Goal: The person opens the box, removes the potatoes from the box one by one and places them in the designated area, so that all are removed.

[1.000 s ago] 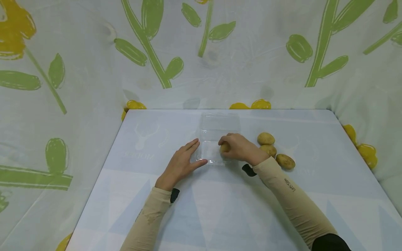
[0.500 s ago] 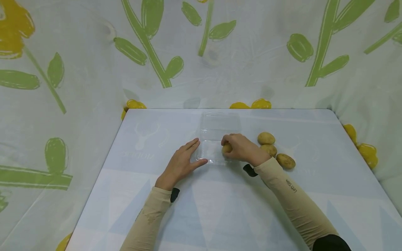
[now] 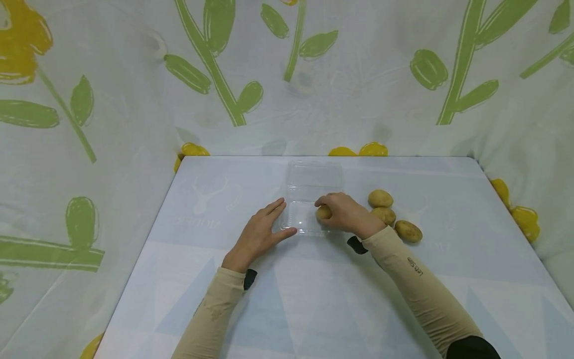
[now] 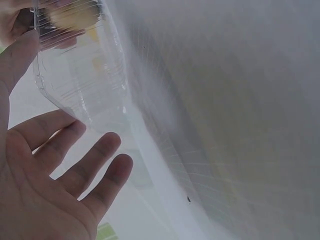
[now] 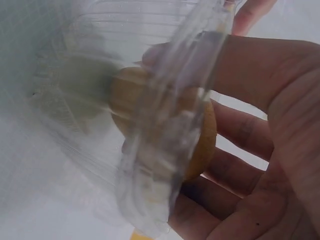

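Observation:
A clear plastic clamshell box (image 3: pixel 301 217) lies on the table, its lid (image 3: pixel 314 173) folded back towards the far edge. My right hand (image 3: pixel 346 214) reaches over the box's right side and holds a potato (image 3: pixel 323 213) low inside it. Seen from the right wrist, thumb and fingers curl round the potato (image 5: pixel 132 100) behind the transparent wall. My left hand (image 3: pixel 255 238) is at the box's left side with fingers spread. In the left wrist view, its thumb and forefinger touch the rim or lie very near it, the other fingers loose.
Three more potatoes lie right of the box, beside the right forearm: a far one (image 3: pixel 380 198), a middle one (image 3: pixel 383 215) and a nearer one (image 3: pixel 408 231). Behind the table (image 3: pixel 287 299) hangs a leaf-patterned curtain (image 3: pixel 358 99).
The right hand and its potato have shifted slightly to the right within the box. The left hand, the box and the other potatoes stay where they were.

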Demonstrator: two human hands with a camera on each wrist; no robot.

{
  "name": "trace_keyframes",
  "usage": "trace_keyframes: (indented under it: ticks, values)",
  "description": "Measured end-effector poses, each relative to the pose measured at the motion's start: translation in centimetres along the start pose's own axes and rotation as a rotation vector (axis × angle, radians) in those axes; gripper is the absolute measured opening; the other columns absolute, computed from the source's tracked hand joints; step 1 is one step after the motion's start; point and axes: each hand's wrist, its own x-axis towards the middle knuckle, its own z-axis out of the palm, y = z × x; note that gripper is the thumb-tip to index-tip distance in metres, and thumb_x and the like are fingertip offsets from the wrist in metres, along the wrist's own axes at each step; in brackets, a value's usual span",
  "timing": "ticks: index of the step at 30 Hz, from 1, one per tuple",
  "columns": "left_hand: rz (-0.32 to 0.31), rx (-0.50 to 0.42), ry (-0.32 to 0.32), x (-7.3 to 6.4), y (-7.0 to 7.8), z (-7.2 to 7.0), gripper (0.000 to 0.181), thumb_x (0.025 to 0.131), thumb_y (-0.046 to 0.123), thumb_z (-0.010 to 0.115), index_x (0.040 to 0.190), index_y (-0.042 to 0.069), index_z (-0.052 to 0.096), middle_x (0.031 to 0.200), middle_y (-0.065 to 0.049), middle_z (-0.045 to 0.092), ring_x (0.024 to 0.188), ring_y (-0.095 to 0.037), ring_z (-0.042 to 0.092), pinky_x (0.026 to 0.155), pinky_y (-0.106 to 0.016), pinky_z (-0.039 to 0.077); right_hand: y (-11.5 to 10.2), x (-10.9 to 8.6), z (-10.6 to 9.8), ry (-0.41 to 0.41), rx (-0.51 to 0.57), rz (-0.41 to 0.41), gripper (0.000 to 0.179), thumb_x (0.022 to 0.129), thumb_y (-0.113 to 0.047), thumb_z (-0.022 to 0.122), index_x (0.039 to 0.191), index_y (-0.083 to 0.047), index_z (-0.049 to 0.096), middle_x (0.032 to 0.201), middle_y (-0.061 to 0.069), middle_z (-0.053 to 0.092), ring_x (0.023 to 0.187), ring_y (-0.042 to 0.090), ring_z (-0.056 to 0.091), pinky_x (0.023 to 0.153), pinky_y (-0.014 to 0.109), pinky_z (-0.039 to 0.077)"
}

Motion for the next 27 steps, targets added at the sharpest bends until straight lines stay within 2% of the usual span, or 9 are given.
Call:
trace_keyframes:
  ticks: [8,18,27]
  values:
    - [0.009,-0.003,0.001,-0.1,0.0,-0.1,0.086,0.091,0.056,0.071,0.154,0.005,0.043,0.162,-0.003,0.037,0.144,-0.029,0.040,0.117,-0.045,0.035,-0.2,-0.4,-0.4,0.071,0.027,-0.027,0.036,0.086,-0.012,0.079,0.119,0.000,0.073,0.114,0.011,0.071,0.097,0.024,0.061,0.087,0.039,0.053]
    - [-0.001,0.000,0.003,0.0,0.0,0.1,0.085,0.090,0.056,0.071,0.153,0.006,0.044,0.161,-0.001,0.037,0.145,-0.027,0.039,0.117,-0.044,0.035,0.2,-2.2,-1.4,0.268,0.074,-0.112,0.036,0.081,-0.007,0.082,0.116,-0.003,0.073,0.114,0.012,0.070,0.097,0.026,0.066,0.085,0.041,0.056]
    - [-0.014,0.006,-0.008,0.0,0.2,0.0,0.087,0.090,0.058,0.069,0.155,0.007,0.042,0.162,0.000,0.036,0.146,-0.026,0.037,0.118,-0.044,0.033,1.8,-4.4,-2.5,0.409,0.089,-0.139,0.035,0.085,-0.010,0.080,0.119,-0.006,0.071,0.118,0.009,0.069,0.101,0.024,0.065,0.084,0.040,0.056]
